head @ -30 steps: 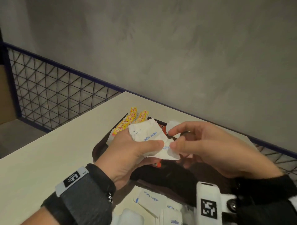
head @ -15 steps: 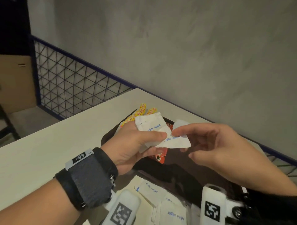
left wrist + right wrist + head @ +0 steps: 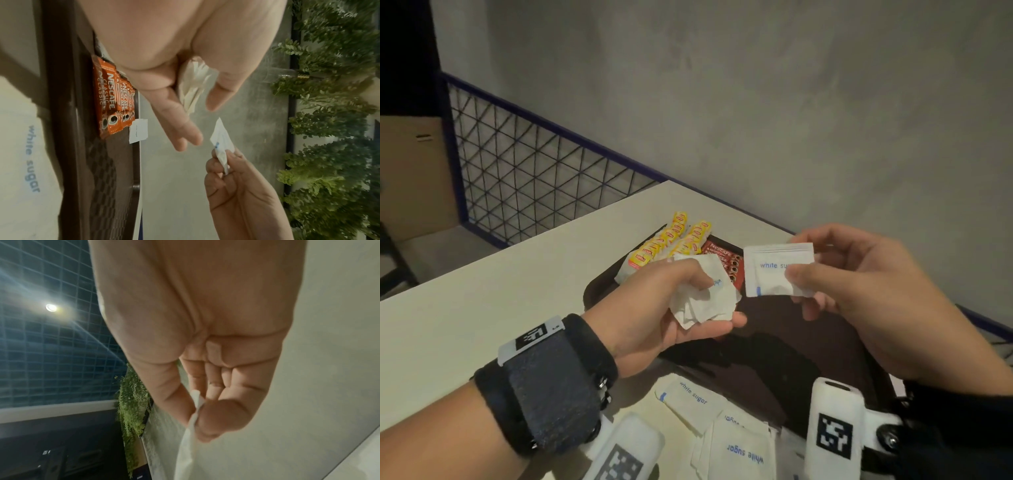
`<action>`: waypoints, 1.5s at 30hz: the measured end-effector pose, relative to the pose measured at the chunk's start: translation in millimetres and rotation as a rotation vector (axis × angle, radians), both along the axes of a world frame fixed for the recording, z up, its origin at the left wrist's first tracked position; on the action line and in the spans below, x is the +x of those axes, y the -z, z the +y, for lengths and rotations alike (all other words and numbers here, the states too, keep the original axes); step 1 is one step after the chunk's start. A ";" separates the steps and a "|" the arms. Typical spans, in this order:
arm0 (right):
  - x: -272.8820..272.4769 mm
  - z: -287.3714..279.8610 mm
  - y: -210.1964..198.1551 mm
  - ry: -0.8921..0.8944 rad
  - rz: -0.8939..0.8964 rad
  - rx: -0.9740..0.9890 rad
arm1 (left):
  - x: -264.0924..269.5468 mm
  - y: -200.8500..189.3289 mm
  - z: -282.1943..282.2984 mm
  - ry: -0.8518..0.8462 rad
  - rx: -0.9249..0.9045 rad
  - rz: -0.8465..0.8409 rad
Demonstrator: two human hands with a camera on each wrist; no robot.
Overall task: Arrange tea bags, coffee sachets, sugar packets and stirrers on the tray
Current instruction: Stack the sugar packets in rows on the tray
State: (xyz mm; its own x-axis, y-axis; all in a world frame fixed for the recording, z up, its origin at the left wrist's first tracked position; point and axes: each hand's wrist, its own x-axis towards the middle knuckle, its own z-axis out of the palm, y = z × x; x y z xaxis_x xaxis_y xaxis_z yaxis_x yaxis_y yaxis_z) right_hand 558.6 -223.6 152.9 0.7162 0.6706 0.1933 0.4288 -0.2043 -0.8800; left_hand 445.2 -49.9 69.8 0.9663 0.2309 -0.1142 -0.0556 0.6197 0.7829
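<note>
My left hand [image 3: 681, 301] holds a small stack of white sugar packets [image 3: 705, 301] above the dark brown tray [image 3: 791, 346]; the left wrist view shows the stack [image 3: 193, 87] between thumb and fingers. My right hand [image 3: 842, 284] pinches a single white sugar packet [image 3: 774, 270], held apart from the stack, also seen edge-on [image 3: 222, 146] [image 3: 191, 426]. On the tray's far end lie yellow tea bags [image 3: 674, 243] and red coffee sachets [image 3: 726, 263] [image 3: 113, 100], with one sugar packet [image 3: 138, 130] beside the sachets. No stirrers are in view.
More white sugar packets [image 3: 729, 438] lie loose on the cream table [image 3: 500, 291] near me, off the tray. A blue-framed wire fence [image 3: 534, 178] and a grey wall [image 3: 756, 102] bound the table's far side. Green plants [image 3: 333, 113] stand beyond.
My right hand has pulled one sugar packet out of the left hand's stack and drawn it to the right. The head view has shifted so that more of the tray shows.
</note>
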 end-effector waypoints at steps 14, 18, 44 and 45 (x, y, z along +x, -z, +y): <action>1.8 6.0 12.1 -0.007 -0.018 -0.165 | 0.1 2.0 0.4 -0.069 0.159 -0.074; 2.6 2.8 13.4 0.018 -0.077 -0.261 | 1.5 4.4 2.3 -0.109 0.192 -0.073; 167.6 93.8 53.2 0.310 -0.088 -0.839 | 13.5 13.3 8.2 -0.156 0.125 -0.024; 168.3 95.0 55.1 0.305 -0.078 -0.843 | 13.6 13.2 8.6 -0.159 0.128 -0.023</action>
